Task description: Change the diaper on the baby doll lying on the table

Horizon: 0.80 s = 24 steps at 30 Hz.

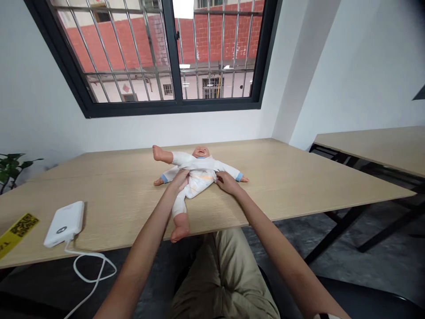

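A baby doll [201, 152] lies on its back on the table, head toward the window. It wears a white top [202, 164] with blue cuffs, white leg coverings and a white diaper [200, 185] with pale orange marks. One of its legs is raised out to the left; the other hangs toward the table's front edge. My left hand [181, 180] is closed at the left side of the diaper, by the doll's hip. At the diaper's right edge, my right hand [226, 182] has its fingers curled in, pinching there. My hands partly cover what the fingertips grip.
A white power bank [65, 223] with a white cable [94, 280] lies at the table's left front, the cable hanging over the edge. Beside it is a yellow label [17, 232]. A plant [13, 168] stands far left. Another table [375, 144] is at right.
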Tool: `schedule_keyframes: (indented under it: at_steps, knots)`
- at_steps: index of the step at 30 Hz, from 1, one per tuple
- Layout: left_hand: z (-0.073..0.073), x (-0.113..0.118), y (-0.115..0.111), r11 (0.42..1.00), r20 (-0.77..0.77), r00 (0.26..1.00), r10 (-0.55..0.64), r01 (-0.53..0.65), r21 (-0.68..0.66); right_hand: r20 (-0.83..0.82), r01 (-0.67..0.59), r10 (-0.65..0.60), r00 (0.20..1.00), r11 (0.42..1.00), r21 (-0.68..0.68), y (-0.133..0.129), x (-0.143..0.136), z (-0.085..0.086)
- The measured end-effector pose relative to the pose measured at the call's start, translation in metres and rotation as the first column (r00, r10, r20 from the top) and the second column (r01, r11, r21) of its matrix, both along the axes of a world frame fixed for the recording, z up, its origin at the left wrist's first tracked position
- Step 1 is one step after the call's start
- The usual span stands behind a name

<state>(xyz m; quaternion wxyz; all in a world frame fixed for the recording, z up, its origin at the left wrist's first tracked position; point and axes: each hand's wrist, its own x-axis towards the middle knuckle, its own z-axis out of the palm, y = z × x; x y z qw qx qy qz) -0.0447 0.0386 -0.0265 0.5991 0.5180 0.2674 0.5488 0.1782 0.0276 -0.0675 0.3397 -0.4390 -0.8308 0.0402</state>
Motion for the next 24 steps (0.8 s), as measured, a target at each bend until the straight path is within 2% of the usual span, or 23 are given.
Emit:
schedule_keyframes:
  at_steps: [3,6,8,12,19,24]
  knots:
    - [0.000,-0.001,0.000,0.997,0.046,0.997,-0.061,0.059,0.053,-0.155,-0.042,0.035,0.987,0.998,-0.046,-0.003,0.000,0.002]
    - [0.001,0.000,0.001,0.996,0.070,0.995,-0.066,0.061,0.072,-0.353,-0.119,0.074,0.932,0.987,-0.107,-0.004,-0.002,0.001]
    - [0.000,0.000,0.002,0.997,0.071,0.996,-0.057,0.053,0.063,-0.396,-0.133,0.068,0.916,0.981,-0.139,-0.004,-0.003,0.000]
    - [-0.002,-0.001,0.003,0.995,0.064,0.995,-0.075,0.071,0.063,-0.400,-0.117,0.043,0.916,0.979,-0.165,0.000,-0.002,-0.003]
    - [-0.003,-0.001,0.004,0.993,0.085,0.992,-0.096,0.089,0.079,-0.255,-0.047,0.020,0.967,0.994,-0.100,0.006,0.004,-0.003]
    - [-0.005,-0.002,0.008,0.991,0.083,0.991,-0.102,0.093,0.096,-0.245,-0.009,-0.008,0.970,0.998,-0.068,0.008,0.007,-0.002]
